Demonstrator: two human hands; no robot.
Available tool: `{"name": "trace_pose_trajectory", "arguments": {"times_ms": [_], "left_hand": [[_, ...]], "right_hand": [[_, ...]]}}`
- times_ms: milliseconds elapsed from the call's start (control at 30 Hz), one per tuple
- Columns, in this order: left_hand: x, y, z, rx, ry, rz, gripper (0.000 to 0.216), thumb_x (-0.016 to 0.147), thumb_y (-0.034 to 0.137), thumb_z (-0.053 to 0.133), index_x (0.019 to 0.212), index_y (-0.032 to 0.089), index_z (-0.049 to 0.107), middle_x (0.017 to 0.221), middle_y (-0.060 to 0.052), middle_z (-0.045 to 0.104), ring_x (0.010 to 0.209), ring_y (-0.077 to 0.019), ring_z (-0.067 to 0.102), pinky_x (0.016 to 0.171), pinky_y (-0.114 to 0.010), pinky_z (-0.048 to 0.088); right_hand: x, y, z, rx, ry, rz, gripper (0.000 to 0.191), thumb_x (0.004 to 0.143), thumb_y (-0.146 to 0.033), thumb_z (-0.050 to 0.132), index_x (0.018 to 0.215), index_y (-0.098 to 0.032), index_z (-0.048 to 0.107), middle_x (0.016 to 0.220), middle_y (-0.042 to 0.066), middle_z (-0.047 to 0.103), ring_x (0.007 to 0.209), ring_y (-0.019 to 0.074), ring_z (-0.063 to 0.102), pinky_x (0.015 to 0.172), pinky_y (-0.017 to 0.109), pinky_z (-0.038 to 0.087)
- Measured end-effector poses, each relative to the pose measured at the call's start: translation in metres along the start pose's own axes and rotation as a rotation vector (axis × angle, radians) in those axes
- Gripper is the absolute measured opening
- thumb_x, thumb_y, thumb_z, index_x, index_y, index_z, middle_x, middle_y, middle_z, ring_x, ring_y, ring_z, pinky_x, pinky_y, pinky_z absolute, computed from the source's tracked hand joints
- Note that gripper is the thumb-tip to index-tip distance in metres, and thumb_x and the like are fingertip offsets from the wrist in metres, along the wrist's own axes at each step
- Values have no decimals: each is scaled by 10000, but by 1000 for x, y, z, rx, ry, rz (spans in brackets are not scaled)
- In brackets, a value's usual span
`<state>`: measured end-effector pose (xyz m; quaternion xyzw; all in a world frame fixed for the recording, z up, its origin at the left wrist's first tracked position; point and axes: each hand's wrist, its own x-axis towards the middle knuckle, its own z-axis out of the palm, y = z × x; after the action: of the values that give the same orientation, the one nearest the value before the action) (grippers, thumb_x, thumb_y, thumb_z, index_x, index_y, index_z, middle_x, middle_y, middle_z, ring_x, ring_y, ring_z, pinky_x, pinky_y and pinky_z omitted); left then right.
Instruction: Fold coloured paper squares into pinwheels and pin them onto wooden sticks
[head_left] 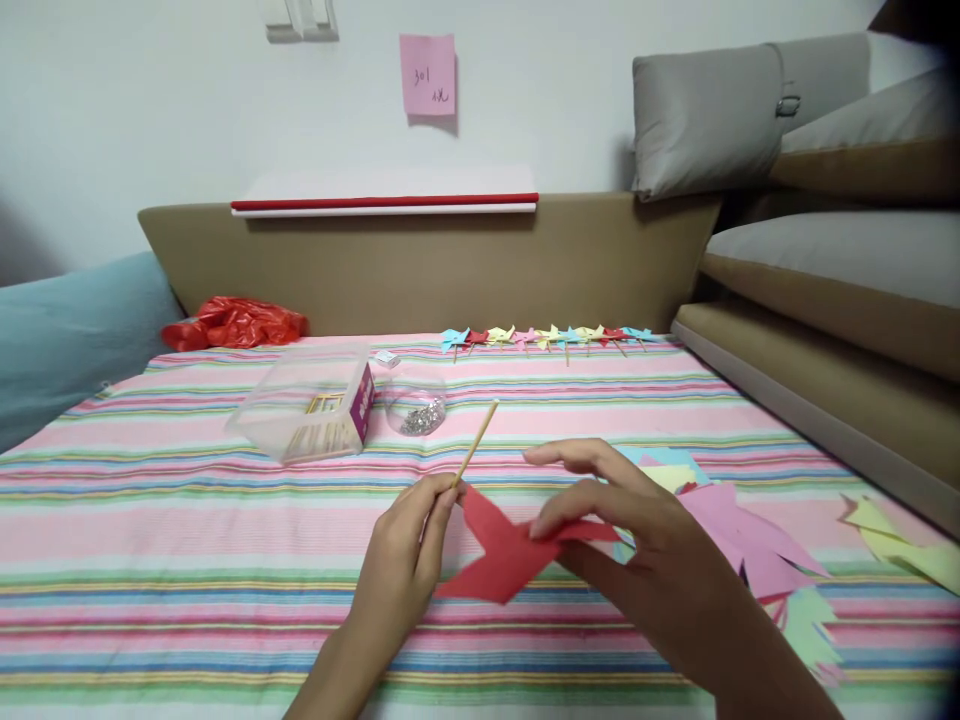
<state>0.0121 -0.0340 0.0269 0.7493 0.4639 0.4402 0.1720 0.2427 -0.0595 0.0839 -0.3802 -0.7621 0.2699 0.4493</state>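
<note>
Nearest to the camera, at the lower middle of the frame, the left hand (pixel 405 540) is narrow and pinches the lower end of a thin wooden stick (pixel 478 437), which leans up to the right. One corner of a red paper shape (pixel 504 560) meets these fingertips; whether they also grip it, I cannot tell. This red paper is just below the centre of the frame. To its right, the right hand (pixel 637 515) holds it between curved fingers and the thumb, with one finger raised apart.

Behind the hands, on the striped cloth (pixel 187 520), other things lie from left to right. At the left edge is a blue-green cushion (pixel 82 330), and next to it a crumpled red plastic bag (pixel 251 323). At the left of centre, a clear plastic box (pixel 363 405) with a purple label lies with sticks inside. Just beside it, a round clear container (pixel 397 390) contains small metal pieces (pixel 424 417). At the upper right of centre there is a row of small paper pinwheels (pixel 526 338). At the lower right, coloured papers (pixel 739 530) overlap near the right hand, and yellow paper (pixel 904 545) lies farther right. Grey-and-brown cushions (pixel 832 260) are piled at the right edge.
</note>
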Motion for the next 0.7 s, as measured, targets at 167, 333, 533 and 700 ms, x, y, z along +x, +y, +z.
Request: {"name": "trace_pose_trajectory", "arguments": {"times_ms": [167, 333, 533, 700], "left_hand": [[-2, 3, -1, -55, -92, 58, 210, 996, 148, 423, 1015, 227, 616, 919, -29, 705, 820, -183, 658, 739, -281, 497], [-4, 4, 1, -122, -109, 130, 321, 952, 55, 389, 1119, 228, 602, 1006, -35, 715, 895, -180, 663, 798, -276, 505], [-3, 9, 1, -114, -115, 137, 271, 992, 87, 415, 987, 233, 643, 949, -28, 713, 872, -173, 656, 778, -269, 491], [-3, 10, 1, -135, -140, 143, 272, 1011, 100, 402, 913, 221, 624, 885, -26, 694, 841, -167, 649, 792, -269, 487]], "right_hand": [[3, -1, 6, 95, 106, -19, 131, 898, -200, 710, 902, -322, 758, 1318, 30, 612, 1285, 232, 578, 1019, 361, 532], [8, -3, 15, 124, 291, -98, 153, 903, -168, 703, 950, -303, 755, 1343, 47, 643, 1276, 252, 603, 1008, 407, 548], [11, -3, 21, 195, 332, -116, 183, 901, -136, 700, 976, -295, 750, 1141, 39, 753, 1175, 267, 671, 990, 467, 558], [13, -4, 23, 229, 380, -111, 219, 888, -75, 681, 954, -275, 741, 985, 20, 763, 1059, 247, 702, 999, 490, 553]]}}
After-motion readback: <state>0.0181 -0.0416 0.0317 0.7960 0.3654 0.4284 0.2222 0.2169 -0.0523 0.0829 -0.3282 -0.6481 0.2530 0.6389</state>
